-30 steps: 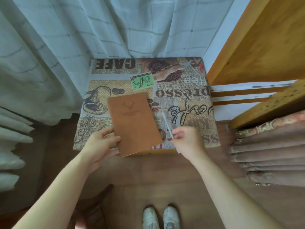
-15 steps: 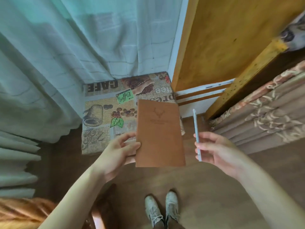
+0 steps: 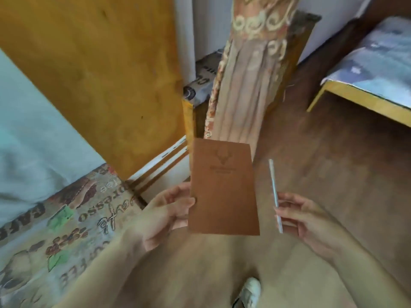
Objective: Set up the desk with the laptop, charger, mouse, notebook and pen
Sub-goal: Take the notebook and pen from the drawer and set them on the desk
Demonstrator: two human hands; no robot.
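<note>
notebook [image 3: 223, 187] left, apparently pen [image 3: 275, 195] right

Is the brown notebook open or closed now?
Closed: the left hand holds the notebook with only its front cover showing, no pages visible.

I see a room in a home, most likely a bedroom. The floor is dark brown wood [image 3: 333, 152]. A low bed with a yellow wooden frame [image 3: 360, 103] and a pale blue sheet stands at the right. A long pink curtain with a curly cream pattern [image 3: 246, 85] hangs in the middle. A small table with a coffee-picture cloth [image 3: 73, 230] sits at the left, beside a big yellow wooden board [image 3: 100, 74].
</note>
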